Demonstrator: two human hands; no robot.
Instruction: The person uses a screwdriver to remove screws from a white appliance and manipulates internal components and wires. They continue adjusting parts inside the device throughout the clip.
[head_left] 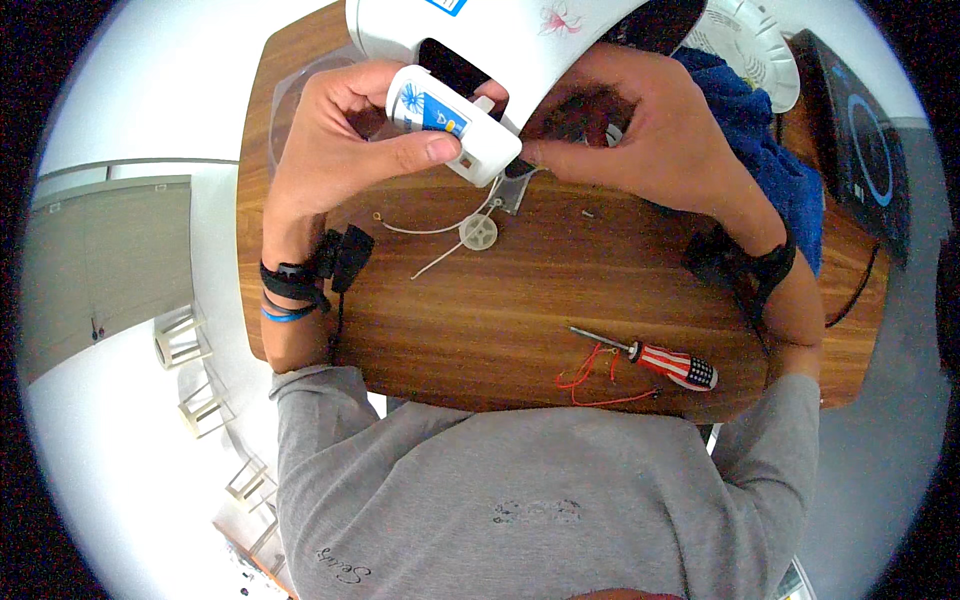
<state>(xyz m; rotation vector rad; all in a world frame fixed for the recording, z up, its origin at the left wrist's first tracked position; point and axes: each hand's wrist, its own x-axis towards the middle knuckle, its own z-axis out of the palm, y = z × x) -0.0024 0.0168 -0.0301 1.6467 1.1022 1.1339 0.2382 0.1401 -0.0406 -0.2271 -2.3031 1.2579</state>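
My left hand (350,135) grips a white plastic control panel (440,115) with a blue label, thumb across its front face. Just beyond it is a white appliance housing (500,35) with a pink flower print and a dark cutout in its side. At the panel's right end, the thumb and fingers of my right hand (640,130) are bent together beside the housing. What they pinch is hidden. Below the panel, a small clear wheel-shaped part (479,232) lies on the wooden table with white wires (425,230) around it.
A screwdriver (675,366) with a striped handle lies at the near right, beside thin red wires (580,380). Blue cloth (795,200), a white ribbed plate (745,45) and a black cooktop (855,140) are at the far right. A small metal piece (588,213) rests mid-table.
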